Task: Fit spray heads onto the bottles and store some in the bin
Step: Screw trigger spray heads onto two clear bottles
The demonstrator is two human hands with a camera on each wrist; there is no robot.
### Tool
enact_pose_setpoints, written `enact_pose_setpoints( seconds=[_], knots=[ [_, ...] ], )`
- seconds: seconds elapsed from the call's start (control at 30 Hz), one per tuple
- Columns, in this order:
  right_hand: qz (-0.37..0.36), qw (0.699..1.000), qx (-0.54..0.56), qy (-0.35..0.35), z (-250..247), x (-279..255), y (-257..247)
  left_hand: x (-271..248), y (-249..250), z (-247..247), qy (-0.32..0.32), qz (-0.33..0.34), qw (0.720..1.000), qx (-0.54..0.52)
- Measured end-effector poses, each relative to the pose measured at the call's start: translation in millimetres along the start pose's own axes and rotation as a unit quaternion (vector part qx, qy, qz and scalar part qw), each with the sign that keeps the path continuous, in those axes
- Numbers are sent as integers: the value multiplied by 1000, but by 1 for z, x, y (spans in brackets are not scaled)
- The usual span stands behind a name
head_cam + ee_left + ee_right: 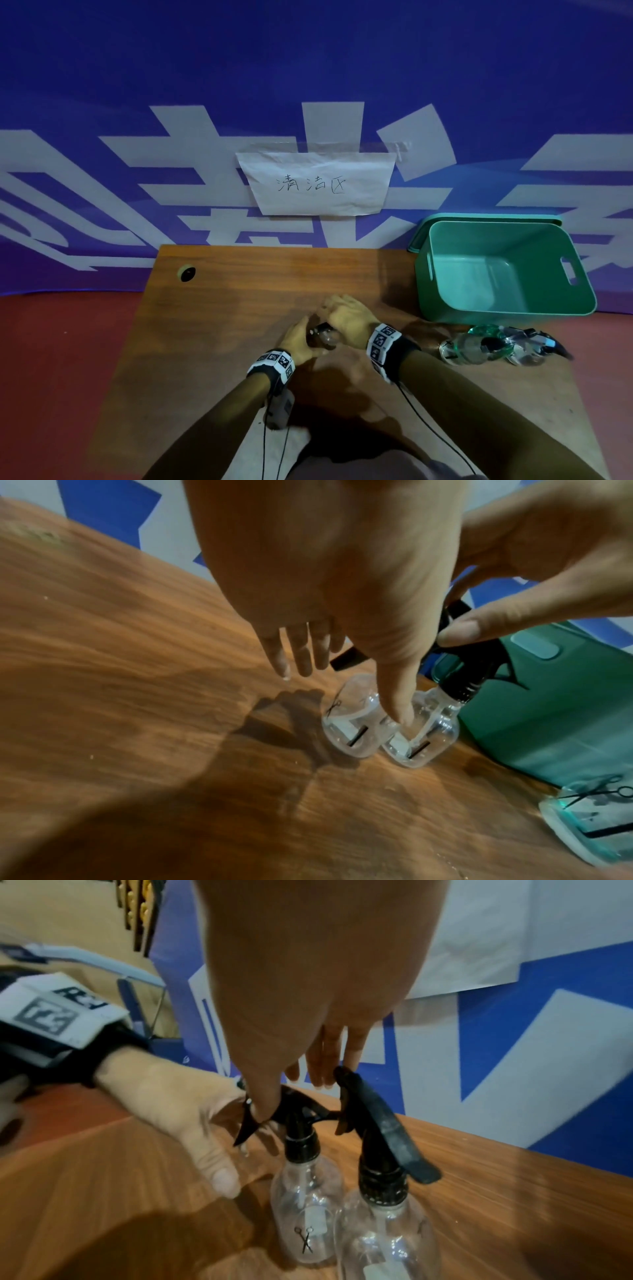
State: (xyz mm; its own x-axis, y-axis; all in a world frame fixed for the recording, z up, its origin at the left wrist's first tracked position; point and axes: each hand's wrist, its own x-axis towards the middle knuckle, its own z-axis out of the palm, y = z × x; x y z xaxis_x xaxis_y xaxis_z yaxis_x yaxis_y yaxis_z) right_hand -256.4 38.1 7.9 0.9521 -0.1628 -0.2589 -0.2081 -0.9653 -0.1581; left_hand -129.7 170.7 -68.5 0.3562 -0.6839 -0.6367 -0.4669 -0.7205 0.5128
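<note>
Two clear bottles (304, 1204) (383, 1231) stand side by side at mid-table, each with a black spray head. My right hand (294, 1093) comes down from above and pinches the spray head (301, 1112) of one bottle between thumb and fingers. My left hand (342, 691) hovers beside them with straight fingers, its thumb tip resting on a bottle's shoulder (421, 723). In the head view both hands (298, 339) (346, 318) crowd over the bottles (323, 339) and hide most of them.
A green bin (503, 267) sits at the table's back right, with nothing visible inside and its lid leaning behind it. Several more clear bottles with black heads lie on the table (479, 346) in front of it. A cable hole (187, 273) is at the back left.
</note>
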Motion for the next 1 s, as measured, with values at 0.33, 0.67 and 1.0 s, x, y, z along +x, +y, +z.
enact_pose_setpoints(
  seconds=[0.33, 0.67, 1.0],
  knots=[
    [69, 984, -27, -163, 23, 25, 1, 13, 13, 22, 4, 14, 1000, -21],
    [24, 986, -50, -160, 23, 24, 10, 19, 15, 21, 8, 12, 999, -50],
    [64, 986, -21, -153, 33, 12, 33, 27, 6, 25, -5, 61, 995, -82]
  ],
)
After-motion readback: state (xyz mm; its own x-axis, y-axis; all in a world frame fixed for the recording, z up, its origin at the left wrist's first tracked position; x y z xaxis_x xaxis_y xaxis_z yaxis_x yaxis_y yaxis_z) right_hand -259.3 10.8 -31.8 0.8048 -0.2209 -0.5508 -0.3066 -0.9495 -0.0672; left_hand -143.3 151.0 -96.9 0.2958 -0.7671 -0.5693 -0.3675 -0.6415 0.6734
